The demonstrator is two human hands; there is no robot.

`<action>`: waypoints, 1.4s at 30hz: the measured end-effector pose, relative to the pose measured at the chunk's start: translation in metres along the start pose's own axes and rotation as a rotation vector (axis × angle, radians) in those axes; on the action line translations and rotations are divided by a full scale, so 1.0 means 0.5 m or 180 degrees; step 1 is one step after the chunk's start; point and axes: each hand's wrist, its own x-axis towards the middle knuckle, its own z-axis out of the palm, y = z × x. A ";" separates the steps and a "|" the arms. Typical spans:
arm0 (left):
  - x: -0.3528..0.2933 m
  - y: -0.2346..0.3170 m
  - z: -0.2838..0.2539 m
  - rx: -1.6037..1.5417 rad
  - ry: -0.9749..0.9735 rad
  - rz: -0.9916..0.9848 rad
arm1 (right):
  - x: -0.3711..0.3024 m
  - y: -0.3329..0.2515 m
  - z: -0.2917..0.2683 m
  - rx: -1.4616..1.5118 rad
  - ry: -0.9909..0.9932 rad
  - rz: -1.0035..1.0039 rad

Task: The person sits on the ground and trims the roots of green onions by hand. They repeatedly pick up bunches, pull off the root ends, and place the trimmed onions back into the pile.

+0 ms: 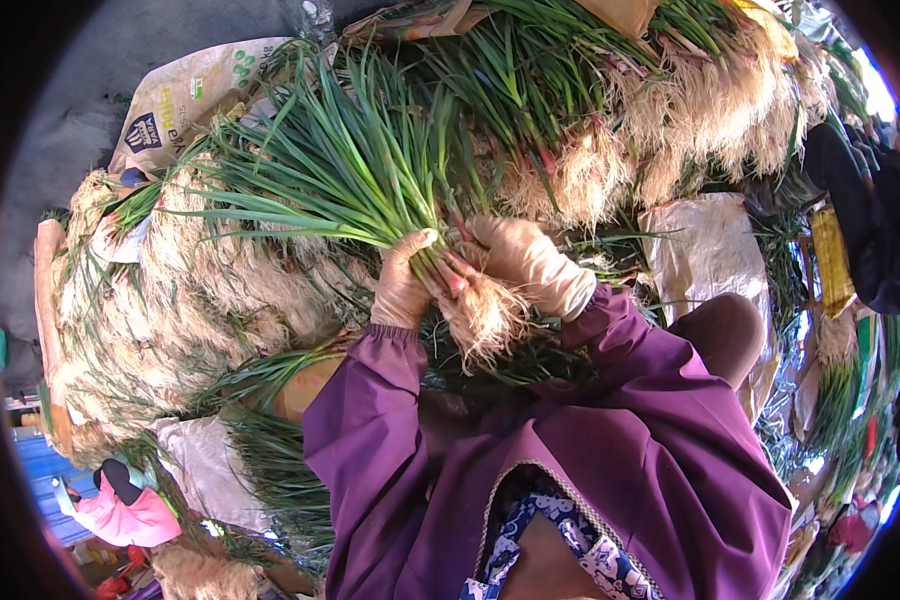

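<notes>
A bunch of green onions [385, 200] is held up in front of me, its long green leaves fanning to the upper left. The reddish stem bases and pale tangled roots [482, 318] hang toward my lap. My left hand [400, 288], in a pale glove, is wrapped round the stems from the left, thumb across them. My right hand [530, 262], gloved too, closes in on the stems from the right. Its fingertips are partly hidden among the reddish stalks. Purple sleeves cover both forearms.
A large heap of green onions with roots outward [210, 290] lies to the left. More rooted bunches [710, 110] are piled at the far right. A printed sack [185, 100] lies at far left, a pale sack [705, 245] near my right knee. A person in pink [130, 510] is at lower left.
</notes>
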 end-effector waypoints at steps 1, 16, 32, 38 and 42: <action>-0.008 0.001 -0.007 0.0617 -0.0596 -0.0120 | -0.005 -0.008 0.006 -0.0323 -0.0061 0.0180; -0.026 0.007 -0.009 0.0886 -0.0584 0.0141 | 0.100 0.016 0.035 0.1166 -0.0494 0.0029; -0.037 0.014 -0.011 0.0147 -0.0687 -0.0250 | 0.028 0.138 0.083 -0.0793 -0.0500 0.1329; -0.035 0.021 0.000 0.0833 -0.0796 -0.0373 | -0.028 0.072 0.136 -0.1417 0.1221 -0.0492; -0.039 0.008 0.014 0.0893 -0.0841 -0.0409 | -0.050 0.054 0.109 0.0141 0.0281 0.0091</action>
